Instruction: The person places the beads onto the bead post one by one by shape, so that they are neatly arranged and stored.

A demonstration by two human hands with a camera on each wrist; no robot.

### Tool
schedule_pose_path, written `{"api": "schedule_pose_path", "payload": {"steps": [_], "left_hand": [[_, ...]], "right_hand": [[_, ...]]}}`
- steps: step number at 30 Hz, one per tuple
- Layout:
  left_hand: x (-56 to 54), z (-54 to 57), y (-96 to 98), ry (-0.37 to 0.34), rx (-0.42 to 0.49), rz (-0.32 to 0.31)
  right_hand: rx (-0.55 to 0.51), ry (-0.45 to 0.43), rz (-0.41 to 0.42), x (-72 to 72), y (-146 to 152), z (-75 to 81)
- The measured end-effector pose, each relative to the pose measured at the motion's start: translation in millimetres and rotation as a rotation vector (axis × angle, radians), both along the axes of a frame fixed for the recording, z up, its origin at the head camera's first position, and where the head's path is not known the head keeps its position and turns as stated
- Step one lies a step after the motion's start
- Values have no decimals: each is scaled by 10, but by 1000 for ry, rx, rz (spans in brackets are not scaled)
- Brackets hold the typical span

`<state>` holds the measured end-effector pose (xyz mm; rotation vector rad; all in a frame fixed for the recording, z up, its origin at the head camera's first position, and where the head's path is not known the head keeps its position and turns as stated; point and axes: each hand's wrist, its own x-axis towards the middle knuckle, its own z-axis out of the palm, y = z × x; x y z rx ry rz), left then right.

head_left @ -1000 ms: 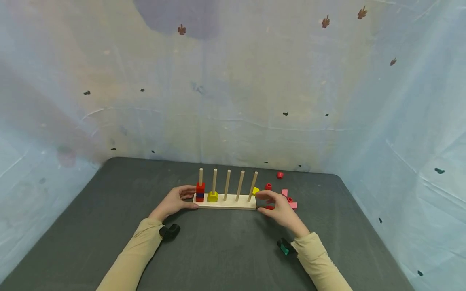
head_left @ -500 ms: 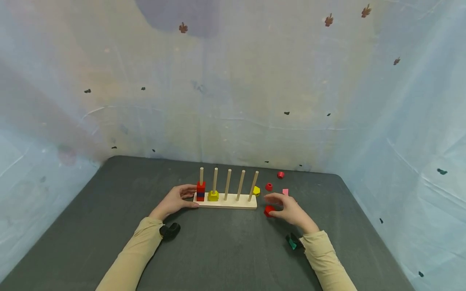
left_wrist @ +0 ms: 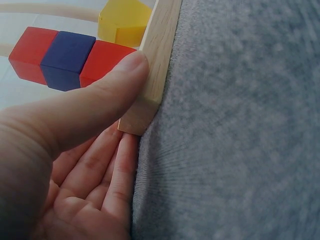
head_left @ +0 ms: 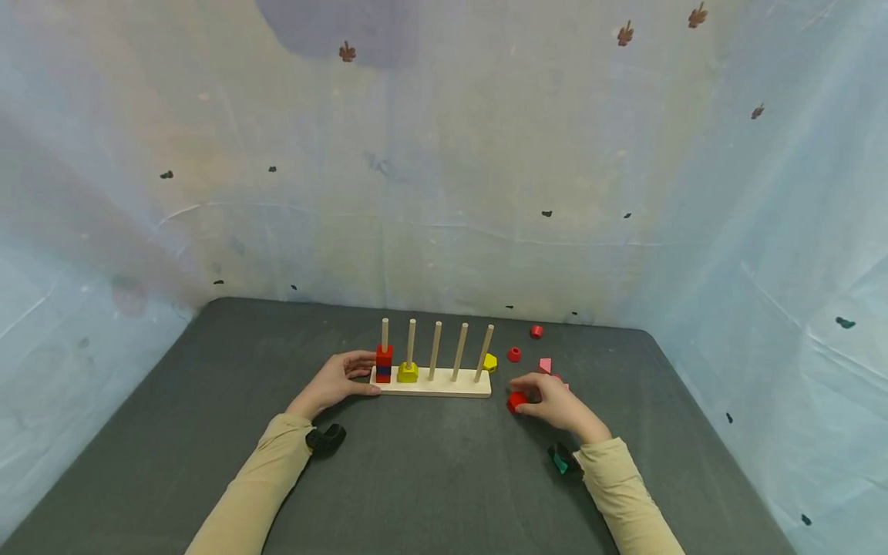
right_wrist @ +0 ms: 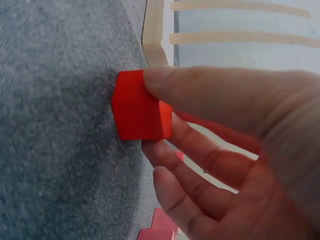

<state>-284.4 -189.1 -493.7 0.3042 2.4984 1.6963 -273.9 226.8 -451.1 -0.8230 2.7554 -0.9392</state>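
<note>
A wooden peg board [head_left: 444, 385] with several upright pegs stands on the dark table. Its left peg carries a stack of red and blue square blocks [left_wrist: 67, 60], red at top and bottom, blue between. On the peg beside it sits a yellow angular block [head_left: 408, 373]. My left hand [head_left: 334, 385] grips the board's left end, thumb on the front edge and fingers behind. To the right of the board, my right hand [head_left: 560, 405] pinches a red many-sided block [right_wrist: 140, 107] by the table surface. The thumb covers one corner of that block.
Beyond the board's right end lies a loose yellow block [head_left: 490, 362]. Farther back are two small red blocks, one nearer [head_left: 514, 354] and one farther [head_left: 536, 331]. Pink blocks [head_left: 545, 365] lie behind my right hand, partly hidden.
My right hand has moved right, away from the board's end, and has come round the red block. The left hand keeps its grip on the board.
</note>
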Motion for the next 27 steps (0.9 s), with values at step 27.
{"api": "schedule_pose_path", "payload": {"steps": [27], "left_hand": [[5,-11,-17,8,6,-3]], "right_hand": [[9,-111,-7,-21,52,6]]}}
